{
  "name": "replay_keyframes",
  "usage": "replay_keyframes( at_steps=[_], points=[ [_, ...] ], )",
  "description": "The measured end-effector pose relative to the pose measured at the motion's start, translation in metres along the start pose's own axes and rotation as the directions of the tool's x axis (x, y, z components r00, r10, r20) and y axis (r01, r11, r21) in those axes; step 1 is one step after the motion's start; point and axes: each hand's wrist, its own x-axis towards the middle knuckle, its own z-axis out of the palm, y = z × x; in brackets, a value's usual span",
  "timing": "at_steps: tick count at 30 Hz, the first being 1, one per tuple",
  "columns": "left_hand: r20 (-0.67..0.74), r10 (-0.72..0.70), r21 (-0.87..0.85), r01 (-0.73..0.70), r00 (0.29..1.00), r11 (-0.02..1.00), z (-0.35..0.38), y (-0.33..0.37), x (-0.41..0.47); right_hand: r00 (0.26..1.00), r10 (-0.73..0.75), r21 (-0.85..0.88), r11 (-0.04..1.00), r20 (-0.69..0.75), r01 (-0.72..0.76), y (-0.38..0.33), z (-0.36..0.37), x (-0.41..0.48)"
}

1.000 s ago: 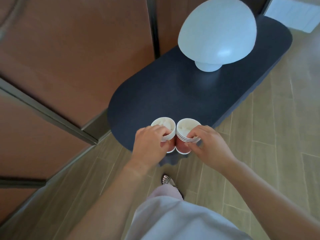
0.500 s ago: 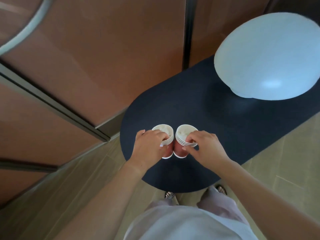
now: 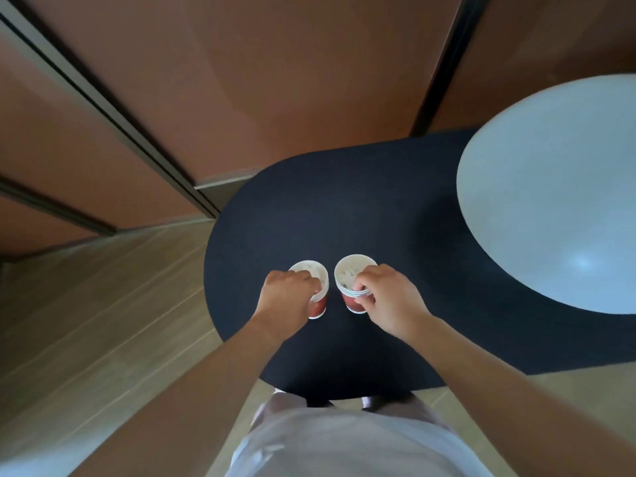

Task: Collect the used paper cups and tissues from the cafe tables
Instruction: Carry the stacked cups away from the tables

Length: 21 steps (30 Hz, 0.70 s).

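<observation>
Left side: wood floor (image 3: 103,304) and brown wall panels (image 3: 241,80), so there's open room off the bench's (image 3: 344,201) rounded left end.

Left hand (image 3: 287,297) curls over the near rim of the left cup stack (image 3: 316,275) and grips it. The stack is upright, long axis vertical, right under the fingers, near the left end and in from the edge.

Narrow gap, then the right cup stack (image 3: 349,275), also upright, just beside and not touching. Right hand (image 3: 389,301) pinches its rim, thumb on the red side.

Each hand has its nearer stack, so no crossing. There's something pale inside both, maybe tissue, too blurred to call. Can't tell if the bases sit on the bench.

My read: a straight-up lift is clear. The only obstacle is the white lamp dome (image 3: 550,194) at the right, well apart.
</observation>
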Motion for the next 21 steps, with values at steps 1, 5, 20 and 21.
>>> replay_keyframes(
  at_steps=[1,5,20,21],
  points=[
    [0.001,-0.021,-0.017,0.021,1.0,1.0,0.002,0.009,0.003,1.0,-0.015,-0.012,1.0,0.018,0.016,0.009,0.0,0.004],
    [-0.005,-0.124,-0.121,0.122,0.992,0.985,0.01,0.038,0.015,0.993,-0.073,-0.035,0.996,0.097,0.076,0.041,0.002,0.015],
    [-0.008,-0.287,-0.216,0.278,0.958,0.936,0.041,0.075,0.025,0.976,-0.183,-0.033,0.982,0.121,0.188,0.081,0.014,0.024],
    [-0.012,-0.284,-0.215,0.275,0.959,0.937,0.042,0.075,0.027,0.975,-0.187,-0.041,0.98,0.122,0.193,0.081,0.014,0.026]
  ],
)
